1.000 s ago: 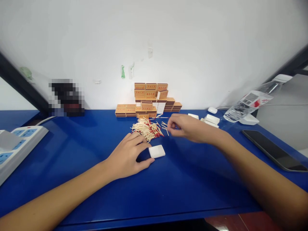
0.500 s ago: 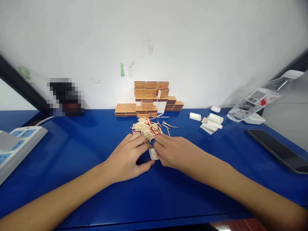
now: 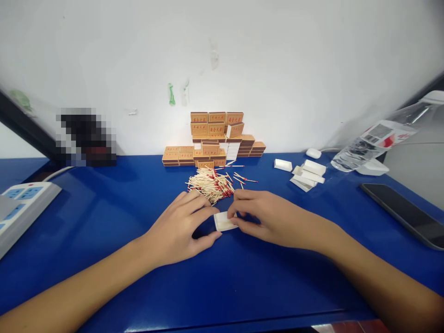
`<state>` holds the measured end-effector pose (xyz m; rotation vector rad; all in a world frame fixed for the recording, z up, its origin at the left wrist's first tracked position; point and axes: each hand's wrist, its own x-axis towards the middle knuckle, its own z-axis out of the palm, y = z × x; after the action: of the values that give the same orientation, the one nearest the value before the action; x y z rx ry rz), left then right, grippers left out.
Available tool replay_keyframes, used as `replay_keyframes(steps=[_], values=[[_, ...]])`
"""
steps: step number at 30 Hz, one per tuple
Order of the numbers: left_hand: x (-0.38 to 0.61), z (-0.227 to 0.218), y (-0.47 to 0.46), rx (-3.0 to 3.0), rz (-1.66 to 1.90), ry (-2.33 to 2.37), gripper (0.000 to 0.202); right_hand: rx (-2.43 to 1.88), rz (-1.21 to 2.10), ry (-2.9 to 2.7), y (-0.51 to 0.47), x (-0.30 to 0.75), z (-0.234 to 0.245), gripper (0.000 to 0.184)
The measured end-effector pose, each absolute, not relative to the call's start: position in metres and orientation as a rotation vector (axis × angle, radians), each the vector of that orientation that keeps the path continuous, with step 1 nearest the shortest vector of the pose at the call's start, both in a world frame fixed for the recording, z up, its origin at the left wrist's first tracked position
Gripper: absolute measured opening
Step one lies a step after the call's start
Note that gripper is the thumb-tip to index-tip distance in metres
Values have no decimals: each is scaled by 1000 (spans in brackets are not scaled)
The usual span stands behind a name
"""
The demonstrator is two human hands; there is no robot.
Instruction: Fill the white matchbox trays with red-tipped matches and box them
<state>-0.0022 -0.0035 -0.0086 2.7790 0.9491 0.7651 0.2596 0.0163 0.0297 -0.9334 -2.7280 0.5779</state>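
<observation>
A small white matchbox tray (image 3: 223,221) lies on the blue table (image 3: 243,286) in front of me. My left hand (image 3: 182,224) curls round its left end, thumb and fingers touching it. My right hand (image 3: 265,215) rests at the tray's right end with its fingertips pinched together over it; what they pinch is hidden. Just behind both hands lies a loose pile of red-tipped matches (image 3: 211,182).
Stacked brown matchboxes (image 3: 213,138) stand against the white wall. More white trays (image 3: 307,173) lie at the right, with a tilted water bottle (image 3: 374,141) and a dark phone (image 3: 404,212). A power strip (image 3: 21,206) sits at the left edge.
My right hand left the match pile, came back to the tray and now sits at its right end. The left hand stayed by the tray.
</observation>
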Motion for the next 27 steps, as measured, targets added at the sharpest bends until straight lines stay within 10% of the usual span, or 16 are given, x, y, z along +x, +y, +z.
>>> replay_keyframes(steps=[18, 27], values=[[-1, -8, -5, 2780, 761, 861, 30, -1562, 346, -2154, 61, 281, 10, 23], [-2, -9, -4, 2803, 750, 861, 31, -1121, 300, -2607, 78, 295, -1, 19]])
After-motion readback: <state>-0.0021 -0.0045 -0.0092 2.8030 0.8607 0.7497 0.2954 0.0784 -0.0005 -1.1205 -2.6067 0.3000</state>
